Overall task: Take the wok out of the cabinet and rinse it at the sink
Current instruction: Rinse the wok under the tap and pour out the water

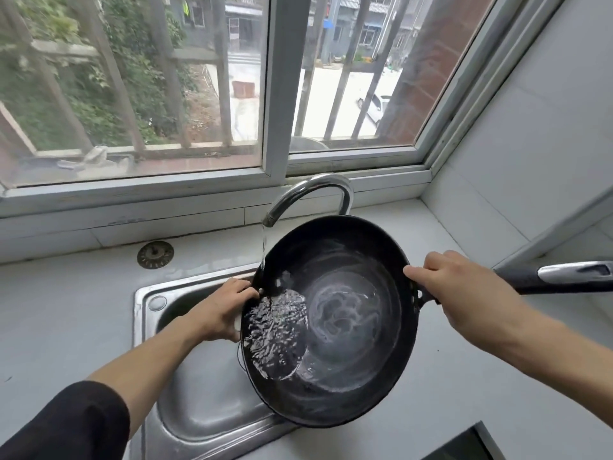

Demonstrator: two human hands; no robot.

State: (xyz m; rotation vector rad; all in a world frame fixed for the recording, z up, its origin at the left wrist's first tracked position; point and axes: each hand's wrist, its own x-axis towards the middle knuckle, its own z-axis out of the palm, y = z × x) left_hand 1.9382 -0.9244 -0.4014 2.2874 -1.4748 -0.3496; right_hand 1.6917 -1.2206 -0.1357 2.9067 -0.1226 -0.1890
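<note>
The black wok point(348, 370) is held tilted over the steel sink point(195, 406), with its long black handle point(560, 277) pointing right. Water runs from the curved chrome faucet point(308, 190) onto the wok's left inner wall and pools and splashes inside. My left hand point(222, 310) grips the wok's left rim. My right hand point(464, 293) grips the right rim where the handle joins.
A round metal drain strainer point(155, 254) lies on the grey counter behind the sink. A window with bars point(212, 78) runs along the back. White tiled wall stands at the right. A dark stove edge point(464, 446) shows at the bottom right.
</note>
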